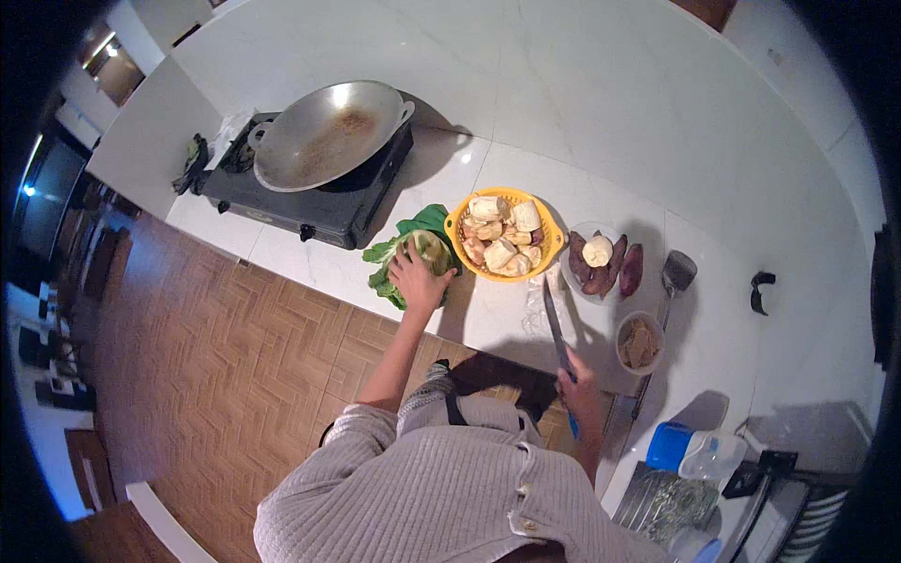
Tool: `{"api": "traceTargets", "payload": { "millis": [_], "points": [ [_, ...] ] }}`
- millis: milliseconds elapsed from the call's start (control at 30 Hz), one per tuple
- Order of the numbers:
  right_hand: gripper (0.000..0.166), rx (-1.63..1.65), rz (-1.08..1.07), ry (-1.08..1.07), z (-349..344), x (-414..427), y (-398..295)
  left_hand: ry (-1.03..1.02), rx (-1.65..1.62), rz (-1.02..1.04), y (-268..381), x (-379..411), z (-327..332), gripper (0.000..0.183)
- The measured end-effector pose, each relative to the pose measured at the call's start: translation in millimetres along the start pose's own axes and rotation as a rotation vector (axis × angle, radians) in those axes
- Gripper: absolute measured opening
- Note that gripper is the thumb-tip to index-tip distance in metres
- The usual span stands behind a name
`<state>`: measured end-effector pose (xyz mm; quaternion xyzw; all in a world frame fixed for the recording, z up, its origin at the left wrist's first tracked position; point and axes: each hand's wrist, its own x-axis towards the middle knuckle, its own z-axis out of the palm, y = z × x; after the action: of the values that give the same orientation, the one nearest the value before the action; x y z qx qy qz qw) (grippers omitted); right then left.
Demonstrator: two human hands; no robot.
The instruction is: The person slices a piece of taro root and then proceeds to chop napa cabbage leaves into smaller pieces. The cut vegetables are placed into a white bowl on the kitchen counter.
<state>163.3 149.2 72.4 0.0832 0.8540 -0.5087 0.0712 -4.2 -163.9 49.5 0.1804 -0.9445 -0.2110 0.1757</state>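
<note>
My left hand (417,280) spreads its fingers over a leafy green vegetable (431,248) with a pale base, holding it on the white counter. The fingers and palm hide part of it. A knife (553,317) with a blue handle is gripped in my right hand (583,388), its blade pointing away from me over the counter's front edge. Between and beyond the hands stands a yellow plastic basket (454,243) filled with pale peeled root chunks (500,252). The blade's tip lies near the basket's right side, above clear plastic wrap (540,310).
A metal wok (331,144) sits on a black gas stove (281,207). Right of the basket are purple-skinned sweet potatoes (631,271), some on a plate (590,295), a tub of brown food (639,343) and a metal turner (679,271). A blue-lidded container (711,454) stands by the sink (637,492).
</note>
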Motion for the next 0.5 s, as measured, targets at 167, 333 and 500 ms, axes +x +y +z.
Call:
{"api": "traceTargets", "payload": {
  "millis": [167, 333, 500],
  "points": [
    [0.036, 0.031, 0.088, -0.064, 76, 44, -64, -0.163, 0.192, 0.025, -27, 41, 7, 0.116],
    [0.034, 0.155, 0.07, 0.026, 115, 42, -129, -0.339, 0.046, -0.005, -68, 82, 3, 0.119],
    [0.036, 0.059, 0.035, 0.088, 140, 47, -131, -0.502, -0.256, -0.038, -96, 99, -4, 0.109]
  ]
}}
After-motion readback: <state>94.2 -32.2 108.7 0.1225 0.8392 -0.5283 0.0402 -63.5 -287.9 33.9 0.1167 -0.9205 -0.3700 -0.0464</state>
